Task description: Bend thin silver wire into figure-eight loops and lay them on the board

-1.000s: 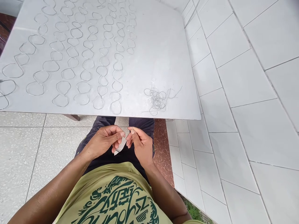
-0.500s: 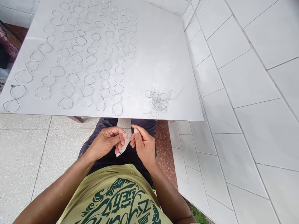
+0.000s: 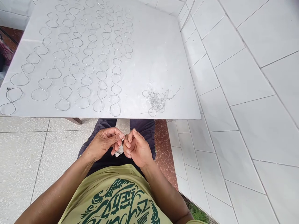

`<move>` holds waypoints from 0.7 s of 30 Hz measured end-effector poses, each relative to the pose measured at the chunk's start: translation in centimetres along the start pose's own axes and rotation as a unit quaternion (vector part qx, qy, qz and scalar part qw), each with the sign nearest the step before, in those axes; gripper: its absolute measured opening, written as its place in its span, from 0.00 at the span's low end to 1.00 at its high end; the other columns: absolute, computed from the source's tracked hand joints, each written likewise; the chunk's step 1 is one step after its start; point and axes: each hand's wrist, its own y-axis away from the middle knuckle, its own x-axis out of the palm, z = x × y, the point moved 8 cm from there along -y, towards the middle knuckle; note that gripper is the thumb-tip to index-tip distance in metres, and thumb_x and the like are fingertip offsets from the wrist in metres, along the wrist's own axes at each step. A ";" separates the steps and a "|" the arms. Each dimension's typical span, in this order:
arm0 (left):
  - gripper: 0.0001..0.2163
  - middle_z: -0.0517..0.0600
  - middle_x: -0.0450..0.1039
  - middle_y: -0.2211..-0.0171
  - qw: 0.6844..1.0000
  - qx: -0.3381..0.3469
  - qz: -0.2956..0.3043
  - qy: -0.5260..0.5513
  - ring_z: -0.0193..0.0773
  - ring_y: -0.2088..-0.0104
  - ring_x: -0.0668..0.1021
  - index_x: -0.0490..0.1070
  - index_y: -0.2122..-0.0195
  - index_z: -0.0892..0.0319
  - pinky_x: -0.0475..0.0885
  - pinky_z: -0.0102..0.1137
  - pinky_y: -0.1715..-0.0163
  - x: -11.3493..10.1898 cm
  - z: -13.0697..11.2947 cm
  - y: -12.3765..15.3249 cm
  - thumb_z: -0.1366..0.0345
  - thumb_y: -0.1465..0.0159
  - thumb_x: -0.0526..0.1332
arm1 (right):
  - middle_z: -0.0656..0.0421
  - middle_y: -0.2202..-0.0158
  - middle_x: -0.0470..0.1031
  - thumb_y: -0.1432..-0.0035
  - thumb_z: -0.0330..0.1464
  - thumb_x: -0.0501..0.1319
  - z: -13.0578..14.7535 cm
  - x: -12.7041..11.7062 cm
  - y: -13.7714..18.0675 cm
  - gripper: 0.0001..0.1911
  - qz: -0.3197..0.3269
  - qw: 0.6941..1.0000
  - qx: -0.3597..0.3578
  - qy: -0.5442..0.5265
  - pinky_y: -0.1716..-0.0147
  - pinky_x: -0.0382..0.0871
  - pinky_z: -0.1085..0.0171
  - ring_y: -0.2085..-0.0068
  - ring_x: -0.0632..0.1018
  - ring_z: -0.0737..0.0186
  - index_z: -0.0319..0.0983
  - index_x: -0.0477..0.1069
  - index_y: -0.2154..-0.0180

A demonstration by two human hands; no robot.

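Observation:
Both hands are held close together over my lap, just in front of the table edge. My left hand (image 3: 105, 141) pinches a thin piece of wire (image 3: 108, 132) between thumb and index finger; part of its curve shows above the knuckles. Touching the same wire from the other side, my right hand (image 3: 138, 147) has its fingers bent and pressed about it near the left fingertips. A short curved bit of wire sticks up by the right index finger. Much of the wire is hidden by the fingers.
On the white table (image 3: 158, 40) lie several rows of wire figure-eights (image 3: 115, 105). A tangled heap of wire (image 3: 156, 101) rests near its front edge. A tiled wall (image 3: 224, 102) runs along the right side. One table leg (image 3: 74, 120) shows below.
My right hand has moved left and turned, bringing its fingers up against the wire at my left fingertips. The left hand has shifted slightly left, still pinching.

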 end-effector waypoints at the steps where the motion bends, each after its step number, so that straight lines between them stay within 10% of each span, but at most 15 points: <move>1: 0.15 0.46 0.73 0.74 1.000 0.001 0.006 -0.003 0.30 0.79 0.74 0.75 0.69 0.61 0.69 0.23 0.84 0.0 0.0 0.0 0.55 0.34 0.70 | 0.65 0.77 0.67 0.34 0.51 0.65 0.0 0.1 0.0 0.24 0.005 1.000 0.007 -0.006 0.85 0.60 0.69 0.81 0.68 0.68 0.41 0.65 0.72; 21: 0.14 0.47 0.74 0.76 0.991 -0.087 0.087 -0.044 0.31 0.80 0.73 0.77 0.70 0.61 0.70 0.23 0.86 0.6 1.3 0.0 0.56 0.35 0.71 | 0.63 0.77 0.66 0.31 0.47 0.63 -1.2 -1.3 1.5 0.26 0.053 0.997 0.053 0.019 0.80 0.59 0.68 0.79 0.66 0.67 0.41 0.58 0.76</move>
